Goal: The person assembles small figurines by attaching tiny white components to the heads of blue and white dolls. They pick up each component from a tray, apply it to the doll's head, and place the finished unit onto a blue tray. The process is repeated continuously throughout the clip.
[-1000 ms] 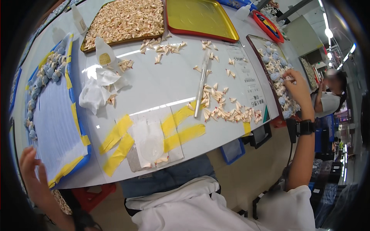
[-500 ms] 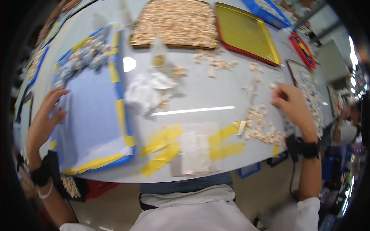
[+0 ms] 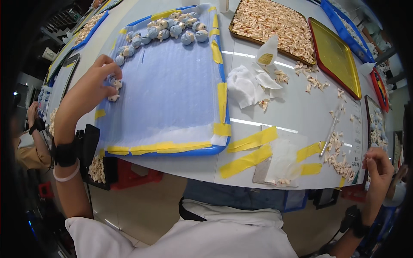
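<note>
Here's a small blue-and-cream figurine (image 3: pixel 116 83), pinched in the left hand (image 3: pixel 88 89), at the left side of the lined tray (image 3: pixel 206 151); its visible part runs near-to-far, facing unclear. The right hand (image 3: pixel 378 167), fingers curled, contents unclear, has dropped nearer the table's (image 3: pixel 180 167) near edge!

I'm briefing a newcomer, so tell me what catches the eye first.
Probably the large blue tray at centre-left, edged with yellow tape, with blue-and-cream figurines bunched along its far end and the left grip at its left side. Next comes the shallow tray at upper right, heaped with pointed cream pieces, beside a red-edged gold tray.
</note>
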### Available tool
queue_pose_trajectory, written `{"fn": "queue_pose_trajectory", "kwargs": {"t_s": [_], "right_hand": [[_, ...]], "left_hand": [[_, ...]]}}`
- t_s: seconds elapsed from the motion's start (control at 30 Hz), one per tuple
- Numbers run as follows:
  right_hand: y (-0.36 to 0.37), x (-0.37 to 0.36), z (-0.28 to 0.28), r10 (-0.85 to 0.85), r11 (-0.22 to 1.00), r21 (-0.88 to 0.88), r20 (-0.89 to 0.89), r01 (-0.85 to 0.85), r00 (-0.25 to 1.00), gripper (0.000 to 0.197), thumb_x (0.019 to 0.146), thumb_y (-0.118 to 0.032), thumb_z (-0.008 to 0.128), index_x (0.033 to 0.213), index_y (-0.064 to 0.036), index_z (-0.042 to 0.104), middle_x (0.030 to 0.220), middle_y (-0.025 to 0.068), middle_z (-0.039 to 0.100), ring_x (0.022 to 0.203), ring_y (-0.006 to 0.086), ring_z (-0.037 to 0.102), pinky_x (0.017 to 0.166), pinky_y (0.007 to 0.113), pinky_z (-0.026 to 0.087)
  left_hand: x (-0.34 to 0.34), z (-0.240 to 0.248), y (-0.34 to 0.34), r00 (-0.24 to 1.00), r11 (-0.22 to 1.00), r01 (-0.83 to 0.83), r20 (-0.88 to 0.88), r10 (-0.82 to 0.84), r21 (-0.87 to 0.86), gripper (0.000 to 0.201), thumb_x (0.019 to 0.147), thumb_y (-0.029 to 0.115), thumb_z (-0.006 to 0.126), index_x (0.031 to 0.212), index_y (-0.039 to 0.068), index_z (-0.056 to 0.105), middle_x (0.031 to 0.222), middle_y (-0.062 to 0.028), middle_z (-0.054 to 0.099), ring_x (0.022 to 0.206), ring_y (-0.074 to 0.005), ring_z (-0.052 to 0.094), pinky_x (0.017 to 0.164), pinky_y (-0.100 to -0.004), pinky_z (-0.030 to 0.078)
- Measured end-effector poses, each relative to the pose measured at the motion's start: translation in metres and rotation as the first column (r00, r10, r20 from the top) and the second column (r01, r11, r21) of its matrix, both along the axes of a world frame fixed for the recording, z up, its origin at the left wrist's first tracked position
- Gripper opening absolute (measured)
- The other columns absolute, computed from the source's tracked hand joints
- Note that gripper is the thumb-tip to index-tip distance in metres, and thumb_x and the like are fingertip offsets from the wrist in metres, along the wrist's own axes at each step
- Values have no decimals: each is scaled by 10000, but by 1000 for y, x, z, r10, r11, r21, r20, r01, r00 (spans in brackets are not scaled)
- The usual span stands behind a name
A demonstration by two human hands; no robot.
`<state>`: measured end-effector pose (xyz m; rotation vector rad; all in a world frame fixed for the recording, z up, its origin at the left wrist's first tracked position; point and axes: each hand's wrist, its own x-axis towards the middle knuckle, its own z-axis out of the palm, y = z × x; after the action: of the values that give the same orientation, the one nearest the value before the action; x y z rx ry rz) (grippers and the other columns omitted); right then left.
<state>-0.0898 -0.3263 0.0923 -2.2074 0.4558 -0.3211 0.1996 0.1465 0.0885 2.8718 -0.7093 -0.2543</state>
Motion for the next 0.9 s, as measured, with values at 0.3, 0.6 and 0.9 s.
{"fn": "queue_pose_trajectory", "kwargs": {"t_s": [0.3, 0.6, 0.9], "right_hand": [[46, 6, 3, -30, 1000, -4, 85, 30, 996, 101, 857, -83, 592, 903, -8, 543, 882, 39, 517, 718, 77, 486, 656, 189, 391], [124, 50, 6, 45, 979, 196, 80, -59, 996, 107, 752, 56, 589, 836, 16, 537, 821, 75, 542, 709, 114, 510, 660, 220, 404], [127, 73, -8, 447, 834, -310, -106, -456, 888, 177, 580, 77, 666, 716, 3, 581, 751, 63, 512, 699, 158, 490, 655, 253, 374]], "left_hand": [[-25, -5, -2, 986, 968, 163, 16, -163, -190, 257, 699, -44, 652, 905, 13, 510, 860, -77, 488, 723, -164, 502, 661, -255, 428], [-150, -31, -52, 895, 436, 83, -126, -429, -896, 364, 780, 229, 700, 988, 69, 448, 1002, -147, 456, 803, -199, 529, 659, -266, 454], [-192, -84, -117, 763, 36, -383, -338, -550, -923, 367, 754, 138, 731, 1001, -3, 499, 999, -206, 545, 739, -220, 623, 571, -258, 508]]}}
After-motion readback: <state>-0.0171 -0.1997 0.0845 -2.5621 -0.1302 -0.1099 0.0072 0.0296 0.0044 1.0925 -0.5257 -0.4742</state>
